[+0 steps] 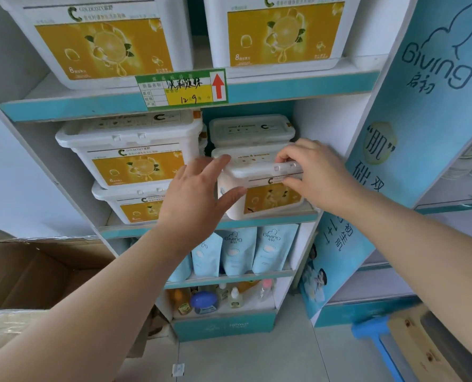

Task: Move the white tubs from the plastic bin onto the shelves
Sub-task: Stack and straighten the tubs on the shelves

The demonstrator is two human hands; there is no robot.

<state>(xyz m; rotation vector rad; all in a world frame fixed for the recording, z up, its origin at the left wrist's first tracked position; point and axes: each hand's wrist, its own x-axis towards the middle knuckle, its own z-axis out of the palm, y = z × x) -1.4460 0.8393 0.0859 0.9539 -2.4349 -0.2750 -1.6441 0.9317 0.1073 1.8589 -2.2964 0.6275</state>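
Currently, right hand [320,175] pinches the white tub [268,199] lid (middle shelf [284,218]); left hand [196,197] fingers spread against its side.

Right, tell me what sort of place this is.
Most likely a small shop: a handwritten price label on the shelf edge, identical white tubs stacked in rows, and a branded Giving side panel beside matching blue pouches.
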